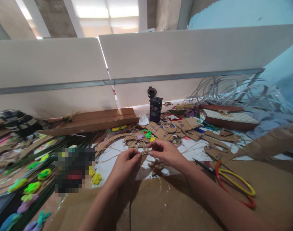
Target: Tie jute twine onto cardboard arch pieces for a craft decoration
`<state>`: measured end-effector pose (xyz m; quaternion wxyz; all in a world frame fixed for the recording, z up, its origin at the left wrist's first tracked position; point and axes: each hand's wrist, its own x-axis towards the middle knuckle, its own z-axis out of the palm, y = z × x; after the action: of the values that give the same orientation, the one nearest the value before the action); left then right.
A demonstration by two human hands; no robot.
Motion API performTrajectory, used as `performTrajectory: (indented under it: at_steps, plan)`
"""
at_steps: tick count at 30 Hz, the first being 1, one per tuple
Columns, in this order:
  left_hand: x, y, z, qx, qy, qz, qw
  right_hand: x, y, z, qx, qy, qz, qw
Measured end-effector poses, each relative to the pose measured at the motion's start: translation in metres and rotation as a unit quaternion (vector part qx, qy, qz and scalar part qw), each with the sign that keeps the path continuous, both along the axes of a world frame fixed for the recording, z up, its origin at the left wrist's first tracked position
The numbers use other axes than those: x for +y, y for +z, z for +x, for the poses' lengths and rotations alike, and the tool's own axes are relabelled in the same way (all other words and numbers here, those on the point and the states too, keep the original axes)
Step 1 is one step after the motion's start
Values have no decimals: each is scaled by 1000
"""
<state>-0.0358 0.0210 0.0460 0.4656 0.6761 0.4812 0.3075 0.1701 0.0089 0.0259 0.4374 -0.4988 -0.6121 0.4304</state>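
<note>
My left hand (127,162) and my right hand (166,153) meet over the middle of the worktable, each with its fingers pinched on thin tan twine (144,152). Loops of the twine lie just beyond my fingertips, and loose strands run off to both sides. Small fuzzy flowers in green (146,133) and purple (140,136) sit behind the loops. Below my right hand lies a brown star-shaped piece (156,167). Scissors (217,171) with red and yellow handles rest near my right forearm.
A dark bottle (155,109) stands at the back with its lid up. Cardboard scraps (179,126), a handbag (228,117) and coiled white tubing (223,88) spread to the right. Fuzzy flowers (32,187) and dark green stems line the left. Cardboard (165,205) covers the front.
</note>
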Motion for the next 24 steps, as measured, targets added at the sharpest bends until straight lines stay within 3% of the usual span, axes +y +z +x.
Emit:
performTrajectory:
  at_steps: [10,17,24]
  plan:
    - [-4,-1,2,10,-44,2,999,-1,-5,-4,-23,-3,-28,999]
    - [-4,-2,0,27,-44,17,999,-6,1,-9,30,40,-103,993]
    - [-5,3,3,-1,-59,-15,998,-4,-1,-6,-25,46,-58,997]
